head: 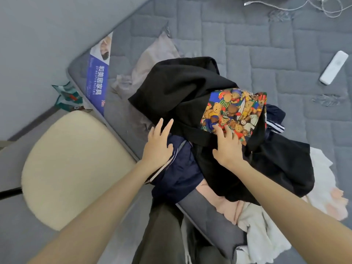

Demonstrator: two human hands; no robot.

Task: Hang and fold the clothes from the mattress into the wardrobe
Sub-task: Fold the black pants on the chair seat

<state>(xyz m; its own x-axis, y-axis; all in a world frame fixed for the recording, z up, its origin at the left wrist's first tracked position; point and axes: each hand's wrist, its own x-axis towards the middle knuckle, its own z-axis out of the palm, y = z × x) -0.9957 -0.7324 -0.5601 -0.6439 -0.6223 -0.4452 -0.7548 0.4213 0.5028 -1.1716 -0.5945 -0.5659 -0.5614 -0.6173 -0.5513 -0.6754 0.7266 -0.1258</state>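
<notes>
Plainly, everything turns on the black garment (177, 86), which tops the heap of clothes on the mattress (247, 44); every place below is given from it. It lies crumpled. Its bulk seems to run on a diagonal, from its far-left fold down to its near-right hem, with a bear-print panel (234, 113) set in its right-hand middle.

The left hand (157, 147) lies at the garment's near-left edge. Its palm rests on a navy garment (179, 174) that pokes out from under the black one, and its straight fingers just reach the black cloth. The right hand (227, 147) lies on the garment itself, palm on the black fabric and spread fingertips touching the near edge of the bear-print panel. Neither grip has closed: both hands are flat and apart-fingered, pressing or feeling, not pinching.

So the garment stretches away from both hands, forward and to the right. The right hand is the nearer to its middle, and the left holds the nearer edge. Judging from this, a lift would call for each hand to gather cloth where it lies and draw the piece toward the person, and the navy garment beneath could well drag along.

A pink garment (224, 206) and a white one (259, 229) spill out below the black garment's near-right side. A pale lilac piece (152, 60) shows beyond its far-left fold. A cream chair seat (72, 168) stands well to its left, off the mattress, and a white remote (333, 67) lies well to its far right. The wardrobe is not in view, and nothing from the heap looks hung or folded yet.
</notes>
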